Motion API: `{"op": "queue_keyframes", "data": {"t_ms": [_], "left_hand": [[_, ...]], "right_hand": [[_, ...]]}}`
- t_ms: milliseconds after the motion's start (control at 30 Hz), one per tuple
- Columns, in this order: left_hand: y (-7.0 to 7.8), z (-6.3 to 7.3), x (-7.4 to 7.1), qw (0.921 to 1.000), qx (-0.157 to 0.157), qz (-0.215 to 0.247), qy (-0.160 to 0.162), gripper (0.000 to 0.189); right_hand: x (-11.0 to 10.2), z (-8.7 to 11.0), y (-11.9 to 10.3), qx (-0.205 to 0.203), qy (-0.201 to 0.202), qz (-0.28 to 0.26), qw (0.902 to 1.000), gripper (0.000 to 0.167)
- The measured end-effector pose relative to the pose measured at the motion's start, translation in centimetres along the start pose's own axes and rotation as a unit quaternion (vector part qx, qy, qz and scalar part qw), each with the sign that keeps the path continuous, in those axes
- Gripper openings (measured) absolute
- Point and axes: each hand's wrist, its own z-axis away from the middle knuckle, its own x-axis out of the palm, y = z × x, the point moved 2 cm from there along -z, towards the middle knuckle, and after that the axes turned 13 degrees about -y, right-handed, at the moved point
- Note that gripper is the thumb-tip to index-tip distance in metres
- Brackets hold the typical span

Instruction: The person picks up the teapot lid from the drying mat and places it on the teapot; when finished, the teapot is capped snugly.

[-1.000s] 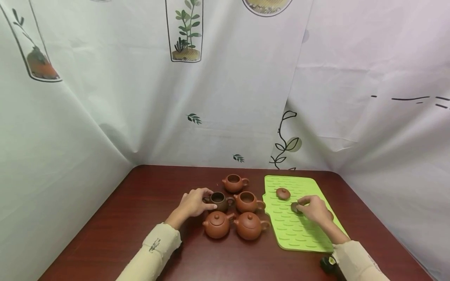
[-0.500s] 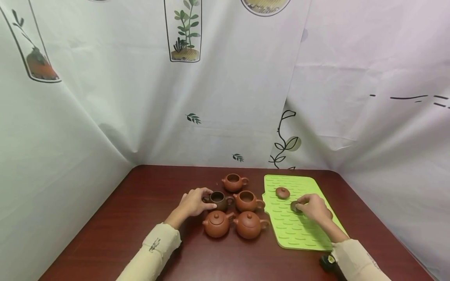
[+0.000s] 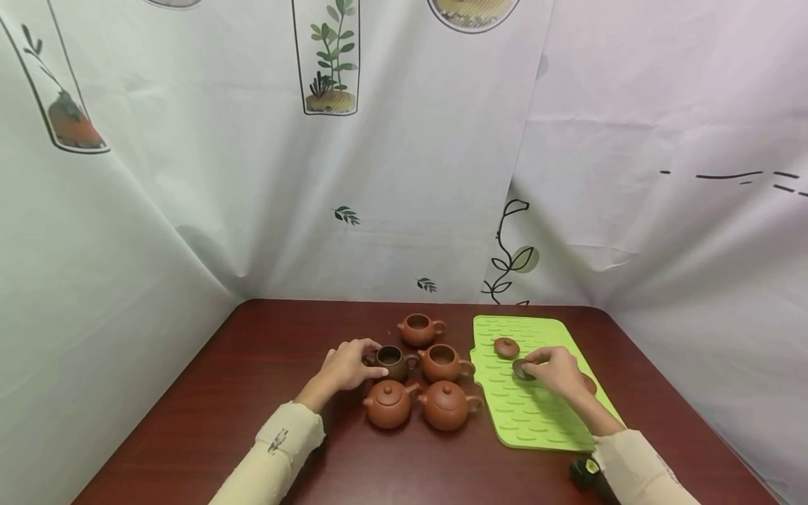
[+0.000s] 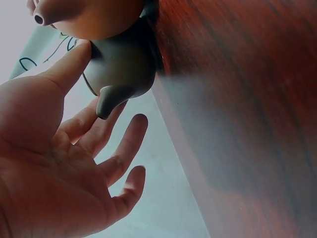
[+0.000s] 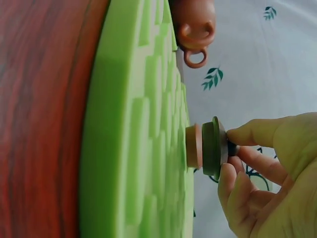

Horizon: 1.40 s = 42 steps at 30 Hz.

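My left hand point(image 3: 348, 363) holds the dark brown lidless teapot point(image 3: 393, 366) between thumb and fingers. In the left wrist view the thumb presses near the teapot's point(image 4: 126, 67) rim, fingers behind its spout. Over the green mat point(image 3: 524, 428), my right hand point(image 3: 560, 372) pinches a dark lid point(image 3: 521, 369) by its knob. The right wrist view shows this lid point(image 5: 212, 148) tilted on edge in that camera, raised off the mat. A reddish-brown lid point(image 3: 507, 348) lies on the mat beyond it; another lid point(image 3: 590, 383) is partly hidden by the right hand.
Two lidded clay teapots, the left one point(image 3: 388, 408) and the right one point(image 3: 445, 409), stand in front of the dark teapot. Lidless clay teapots stand to its right point(image 3: 442, 372) and behind it point(image 3: 418, 338). A patterned white curtain point(image 3: 404, 175) surrounds the table's far edge and sides.
The right hand has lifted the dark lid from the mat and moved it slightly left and away from me. The left hand stays on the dark teapot.
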Motion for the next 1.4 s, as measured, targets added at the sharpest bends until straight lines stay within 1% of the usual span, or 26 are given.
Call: {"op": "queue_keyframes", "data": {"t_ms": [200,300,433,633,867,1000,1167,1400], "left_hand": [[-0.1,0.0,-0.1,1.0000,0.002,-0.005,0.004,0.049],[-0.2,-0.1,-0.1,1.0000,0.003,-0.007,0.003,0.049],[-0.2,-0.1,-0.1,0.9999,0.005,-0.008,0.005,0.049],[-0.1,0.1,0.1,1.0000,0.002,-0.005,0.002,0.049],[0.0,0.1,0.1,1.0000,0.004,0.001,-0.001,0.049],[-0.1,0.0,0.1,1.0000,0.005,-0.002,0.002,0.050],[-0.1,0.0,0.1,1.0000,0.000,0.004,0.004,0.050],[0.0,0.0,0.2,1.0000,-0.004,0.004,0.006,0.049]], "right_hand": [[0.2,-0.2,-1.2,-0.006,-0.002,-0.013,0.9999,0.015],[0.4,-0.2,-1.7,-0.008,-0.003,-0.011,0.9999,0.014],[0.6,-0.4,-2.5,-0.023,0.000,-0.004,0.9997,0.013],[1.0,-0.8,-3.4,-0.036,-0.010,-0.019,0.9991,0.013],[1.3,-0.9,-4.4,-0.044,-0.009,-0.034,0.9984,0.016],[1.7,-1.0,-5.0,-0.053,-0.014,-0.038,0.9978,0.015],[2.3,-1.3,-5.7,-0.064,-0.020,-0.061,0.9959,0.014],[2.9,-1.7,-6.5,-0.068,-0.015,-0.065,0.9954,0.014]]}}
